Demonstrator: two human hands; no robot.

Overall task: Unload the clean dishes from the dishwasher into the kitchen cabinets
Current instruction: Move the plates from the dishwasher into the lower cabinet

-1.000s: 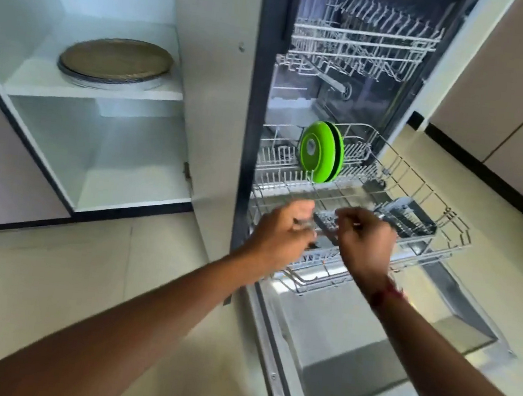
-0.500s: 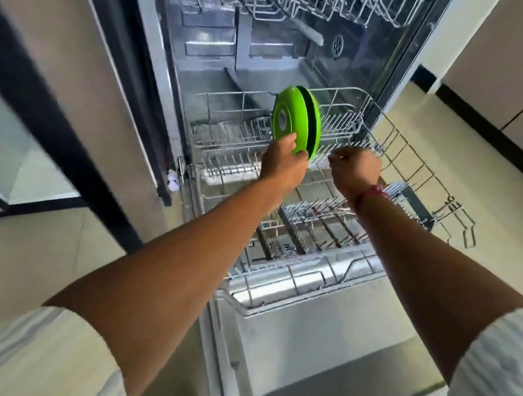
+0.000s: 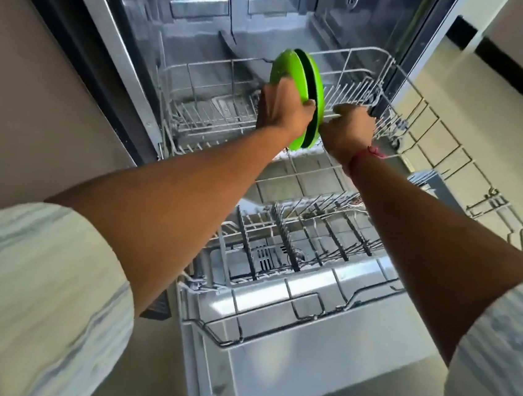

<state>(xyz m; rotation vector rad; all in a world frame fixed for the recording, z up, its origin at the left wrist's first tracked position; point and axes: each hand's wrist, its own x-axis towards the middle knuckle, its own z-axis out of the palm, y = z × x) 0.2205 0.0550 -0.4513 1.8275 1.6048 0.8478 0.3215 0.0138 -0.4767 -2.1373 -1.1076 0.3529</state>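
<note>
**Hands close on green plates (image 3: 288,68) standing on edge in the dishwasher's lower rack (image 3: 202,72).**
The left hand (image 3: 279,109) clasps the front plate's rim. The right hand (image 3: 350,126), just beside that grip, appears to pinch the rear one. The next move is likely a straight lift clear of the rack.

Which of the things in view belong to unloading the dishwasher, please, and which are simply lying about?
Part of the job: green plates, on edge in the lower rack; left hand, gripping the nearer plate; right hand, at the farther plate's rim.
Just there: grey basket at the rack's right; open dishwasher door; floor.
</note>
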